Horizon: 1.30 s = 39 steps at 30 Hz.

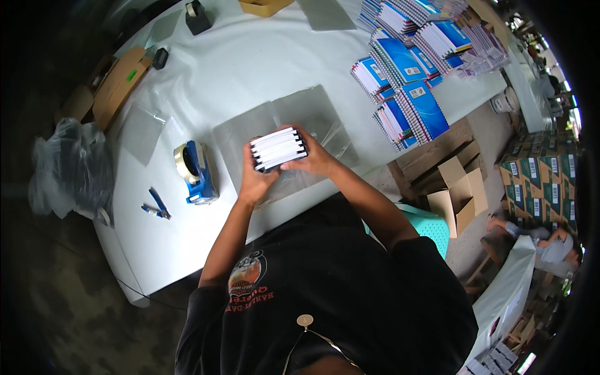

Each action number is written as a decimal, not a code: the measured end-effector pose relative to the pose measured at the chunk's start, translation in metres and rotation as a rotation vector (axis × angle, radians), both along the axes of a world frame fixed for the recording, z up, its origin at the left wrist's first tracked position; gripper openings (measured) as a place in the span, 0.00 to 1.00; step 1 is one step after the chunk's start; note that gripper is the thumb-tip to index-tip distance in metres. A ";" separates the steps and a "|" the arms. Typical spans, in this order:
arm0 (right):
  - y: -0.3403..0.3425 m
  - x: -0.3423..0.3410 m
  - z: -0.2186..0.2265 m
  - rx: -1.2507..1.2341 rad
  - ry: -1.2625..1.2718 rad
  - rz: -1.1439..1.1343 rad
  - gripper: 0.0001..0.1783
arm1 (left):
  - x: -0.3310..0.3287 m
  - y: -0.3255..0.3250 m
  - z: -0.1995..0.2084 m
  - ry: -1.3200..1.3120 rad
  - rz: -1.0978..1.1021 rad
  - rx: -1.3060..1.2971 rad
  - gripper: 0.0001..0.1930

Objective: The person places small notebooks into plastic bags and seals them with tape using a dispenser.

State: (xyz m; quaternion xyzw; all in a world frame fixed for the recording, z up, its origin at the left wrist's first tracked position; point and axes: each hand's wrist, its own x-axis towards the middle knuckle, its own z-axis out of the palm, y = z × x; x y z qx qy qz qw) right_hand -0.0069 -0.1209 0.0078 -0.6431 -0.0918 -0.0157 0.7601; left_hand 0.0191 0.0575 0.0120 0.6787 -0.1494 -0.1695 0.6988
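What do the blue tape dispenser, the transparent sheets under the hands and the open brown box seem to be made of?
Tape dispenser: shiny blue body, probably plastic, painted metal possible. Transparent sheets: likely glossy plastic film, from creases and glints. Open box: matte cardboard, with stiff flaps.

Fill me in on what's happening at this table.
The person's left hand and right hand together grip a stack of white-paged books over clear plastic sheeting on the white table. A blue tape dispenser and blue-handled pliers lie to the left; spiral notebooks are piled toward the far right.
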 end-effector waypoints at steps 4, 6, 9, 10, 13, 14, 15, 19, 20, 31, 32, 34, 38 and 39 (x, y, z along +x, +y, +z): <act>0.000 -0.006 -0.053 -0.198 0.102 -0.090 0.55 | 0.006 -0.011 -0.047 0.015 -0.028 -0.018 0.44; 0.001 -0.006 -0.058 -0.168 0.105 -0.122 0.57 | 0.008 -0.012 -0.049 -0.046 -0.038 0.056 0.46; 0.003 0.000 -0.041 -0.026 -0.096 -0.147 0.54 | 0.012 -0.004 -0.044 -0.095 -0.067 0.079 0.46; 0.003 0.000 -0.034 0.038 -0.189 -0.158 0.52 | 0.011 -0.005 -0.041 -0.122 -0.050 0.083 0.46; -0.001 -0.004 -0.038 -0.037 -0.070 -0.114 0.52 | 0.008 -0.011 -0.042 -0.156 -0.009 0.126 0.45; 0.001 -0.007 -0.048 -0.104 -0.042 -0.159 0.49 | 0.007 -0.012 -0.045 -0.140 -0.002 0.159 0.45; 0.002 -0.006 -0.051 -0.142 -0.046 -0.177 0.49 | 0.008 -0.014 -0.048 -0.128 0.007 0.188 0.45; 0.008 0.000 -0.059 -0.233 -0.051 -0.175 0.49 | 0.018 -0.006 -0.073 -0.218 -0.028 0.349 0.43; 0.007 0.000 -0.055 -0.285 -0.045 -0.146 0.50 | 0.019 -0.001 -0.081 -0.213 -0.039 0.364 0.42; -0.035 -0.022 -0.055 -1.088 -0.255 -0.117 0.40 | 0.005 -0.008 -0.052 -0.178 0.017 0.355 0.28; -0.040 -0.028 -0.055 -1.159 -0.276 -0.112 0.38 | 0.003 -0.011 -0.040 -0.110 0.057 0.287 0.27; -0.048 -0.041 -0.053 -1.247 -0.334 -0.095 0.35 | -0.001 -0.009 -0.021 -0.132 0.113 0.209 0.25; -0.058 -0.065 -0.042 -1.256 -0.402 -0.024 0.27 | -0.003 -0.004 -0.007 -0.037 0.176 0.126 0.22; -0.060 -0.070 -0.039 -1.244 -0.408 -0.007 0.25 | -0.004 -0.004 -0.002 -0.050 0.186 0.124 0.23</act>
